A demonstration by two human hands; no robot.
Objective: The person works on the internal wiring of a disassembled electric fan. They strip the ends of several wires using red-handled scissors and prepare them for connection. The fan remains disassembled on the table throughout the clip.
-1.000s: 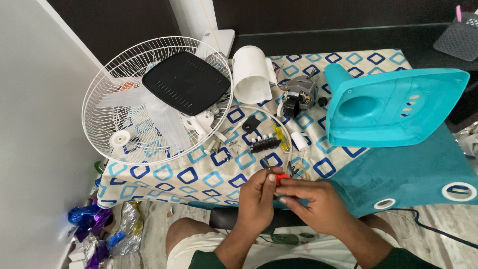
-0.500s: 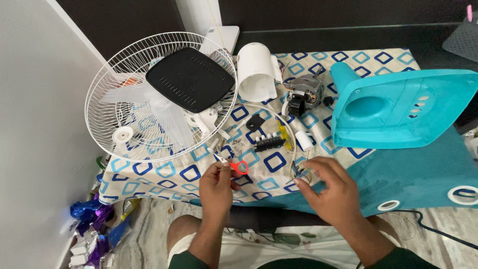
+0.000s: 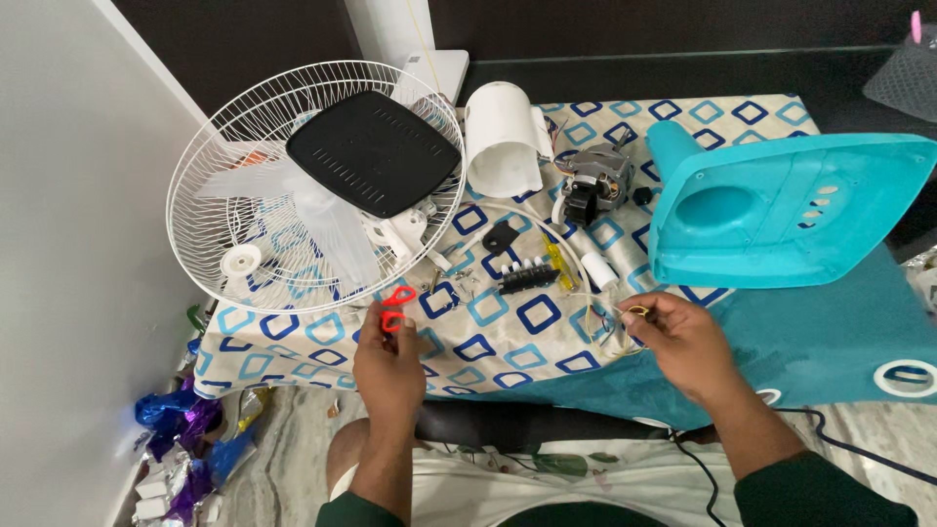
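Observation:
My left hand [image 3: 388, 363] rests at the near edge of the patterned cloth [image 3: 508, 322] and holds small red-handled scissors [image 3: 394, 304], whose tip points toward the white fan grille [image 3: 210, 176]. My right hand [image 3: 680, 340] pinches a bundle of thin coloured wires [image 3: 613, 317] that run to a white cable [image 3: 547, 234]. Between my hands lies a black switch block [image 3: 528, 277] with white buttons. A black plastic cover [image 3: 373, 151] lies on the grille above clear fan blades [image 3: 293, 210].
A teal fan base [image 3: 781, 210] lies at the right on a teal cloth [image 3: 839, 342]. A white motor cover [image 3: 503, 137] and a bare motor [image 3: 595, 181] lie at the back. A white wall [image 3: 68, 244] stands left; shiny wrappers [image 3: 185, 429] lie on the floor.
My hands were together at the table edge a second ago. The left hand has moved left with the red scissors; the right hand has moved right, still holding the wires.

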